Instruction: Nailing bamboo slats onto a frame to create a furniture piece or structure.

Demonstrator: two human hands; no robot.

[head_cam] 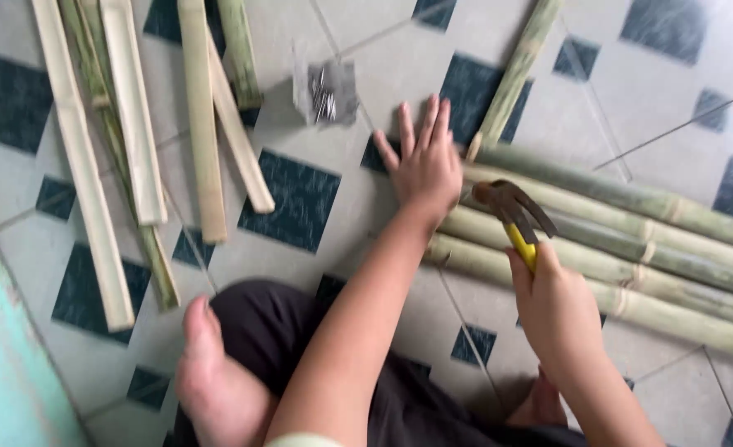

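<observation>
Your left hand lies flat on the tiled floor, fingers spread apart and holding nothing, its edge just beside the cut ends of the bamboo poles. Your right hand is wrapped tight around the yellow handle of a claw hammer, whose dark metal head hangs over the near ends of those poles.

Going by size, the floor comes first: pale tiles with dark blue-green squares, filling the whole view. Next, the round green poles lie side by side, running from the middle of the floor out to its right edge, with one thinner pole angled up toward the top edge. Toward the top left corner sits a loose pile of split bamboo slats, pale and flat. Your bare foot rests near the bottom edge. Smallest, a clear bag of nails lies near the top edge, between the slats and your left hand.
</observation>
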